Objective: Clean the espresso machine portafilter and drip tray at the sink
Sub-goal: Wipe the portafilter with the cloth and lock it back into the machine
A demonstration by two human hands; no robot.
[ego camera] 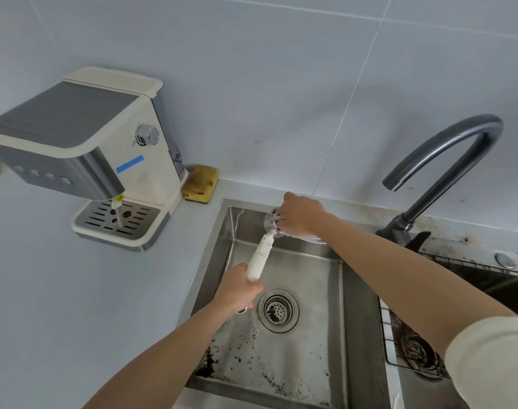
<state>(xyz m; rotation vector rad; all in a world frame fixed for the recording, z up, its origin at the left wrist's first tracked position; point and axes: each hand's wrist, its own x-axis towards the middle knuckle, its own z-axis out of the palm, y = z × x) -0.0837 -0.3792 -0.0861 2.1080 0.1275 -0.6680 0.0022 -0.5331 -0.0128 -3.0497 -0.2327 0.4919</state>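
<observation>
I hold the portafilter (260, 258) over the steel sink (334, 320), its cream handle slanting down to my left hand (237, 290), which grips the handle's end. My right hand (302, 215) presses a pale cloth (310, 238) into the metal basket end near the sink's back wall. The drip tray (119, 224), with its slotted metal grate, sits in the base of the cream espresso machine (83, 143) on the counter at left. Coffee grounds speckle the sink floor near the front.
A dark curved faucet (446, 154) arches over the sink's right side. A wire rack (405, 335) sits in the right basin. A yellow sponge (200, 183) lies beside the machine against the tiled wall. A round drain strainer (278, 309) is mid-sink.
</observation>
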